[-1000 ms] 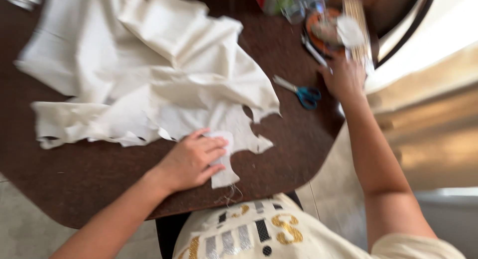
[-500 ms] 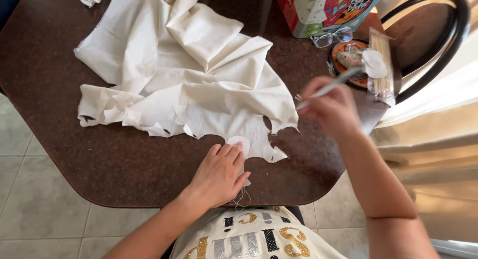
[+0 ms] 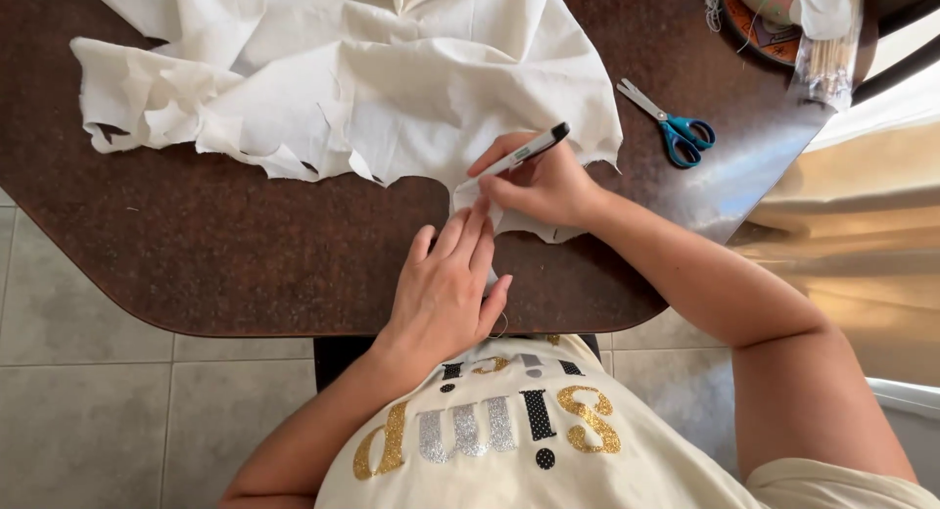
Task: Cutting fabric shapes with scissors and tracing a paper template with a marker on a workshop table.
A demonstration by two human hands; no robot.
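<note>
Right hand (image 3: 544, 188) back, marker (image 3: 519, 155) (cloth-side).

We've got both arms reaching fwd from the bottom edge. Our left hand (image 3: 446, 289) lies flat, palm down, fingers (image 3: 470, 237) straight and close together, tips pointing up toward the right hand, thumb out to the side. Left forearm runs down-left, elbow bent. Our right hand (image 3: 539, 186) is curled in a writing grip, thumb and index pinched, knuckles up, wrist slightly bent. Right forearm angles in from lower right, upper arm bare. Hands nearly touching.
</note>
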